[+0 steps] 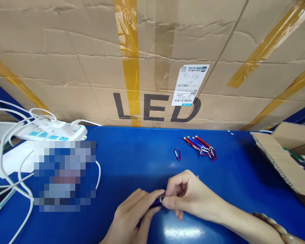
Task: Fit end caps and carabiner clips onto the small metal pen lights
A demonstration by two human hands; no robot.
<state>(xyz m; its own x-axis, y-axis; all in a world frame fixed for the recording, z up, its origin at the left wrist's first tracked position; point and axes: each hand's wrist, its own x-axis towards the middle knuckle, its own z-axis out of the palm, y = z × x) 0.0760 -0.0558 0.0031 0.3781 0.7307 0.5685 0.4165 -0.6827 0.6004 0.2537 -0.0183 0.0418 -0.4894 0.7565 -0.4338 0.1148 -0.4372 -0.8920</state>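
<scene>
Low in the middle of the view, my left hand (pixel 132 213) is closed around a dark blue penlight (pixel 156 202), mostly hidden by the fingers. My right hand (pixel 184 196) meets it from the right, thumb and forefinger pinched at the penlight's silvery end. Whatever small part sits in that pinch is too covered to make out. Beyond my hands, a single small red carabiner (pixel 177 154) lies on the blue table. To its right rests a group of several red and blue penlights (pixel 197 144) with carabiners on their near ends.
A large cardboard box (pixel 91 67) stands along the table's back edge. White power strips (pixel 58 132) with tangled cables (pixel 21 179) occupy the left, beside a pixelated patch. At the right, an open carton (pixel 274 159) holds more slim items. The blue tabletop (pixel 127 156) is glossy.
</scene>
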